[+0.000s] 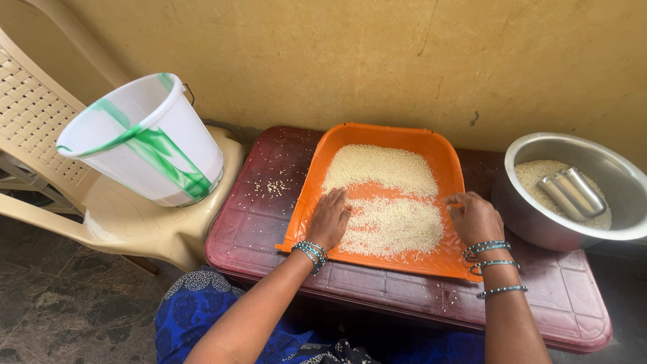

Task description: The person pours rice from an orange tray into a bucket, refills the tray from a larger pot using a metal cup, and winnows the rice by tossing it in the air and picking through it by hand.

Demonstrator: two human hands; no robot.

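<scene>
The left hand (330,219) lay flat with fingers spread on the rice (391,226) in the orange tray (438,145), at the left edge of the near heap. The right hand (475,217) rested on the tray's right rim, fingers curled; whether it pinched any grains I cannot tell. The tray sat on the dark red tabletop (573,296). The rice stood parted into two heaps, one far and one near, with a bare orange strip between, so the sorting looked about halfway. A few grains (275,187) lay on the tabletop to the left. A steel bowl (539,226) with more rice and a steel cup (573,192) stood at the right. A white and green bucket (145,138) sat tilted on a plastic chair (135,226) at the left.
</scene>
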